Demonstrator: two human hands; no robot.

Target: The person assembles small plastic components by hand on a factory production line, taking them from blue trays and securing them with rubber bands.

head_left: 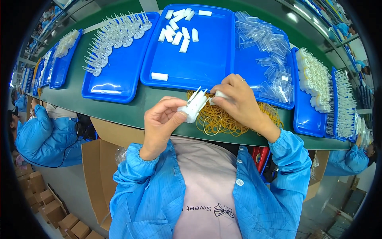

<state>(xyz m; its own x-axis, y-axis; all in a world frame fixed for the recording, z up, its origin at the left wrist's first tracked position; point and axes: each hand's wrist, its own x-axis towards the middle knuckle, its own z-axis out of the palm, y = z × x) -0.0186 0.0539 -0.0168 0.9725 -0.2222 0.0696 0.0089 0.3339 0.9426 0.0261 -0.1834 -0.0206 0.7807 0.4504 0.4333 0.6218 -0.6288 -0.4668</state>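
Note:
My left hand (pixel 161 119) pinches a white plastic pronged part (pixel 193 111) by its base, with its thin pins pointing up and away from me. Just right of it, my right hand (pixel 240 99) has its fingers closed on a small white plastic block (pixel 221 95), partly hidden by the fingers. The block is close to the prongs; whether they touch I cannot tell. Behind the hands, a blue tray (pixel 191 67) carries several loose white blocks (pixel 184 45), with one lying alone at its near left corner.
Yellow rubber bands (pixel 223 121) lie heaped under my right hand on the green table (pixel 133 115). A left tray (pixel 107 85) holds more pronged parts; a right tray (pixel 242 59) holds clear plastic sleeves (pixel 274 47). Farther right, white assemblies (pixel 314 79) fill another tray. Co-workers sit at both sides.

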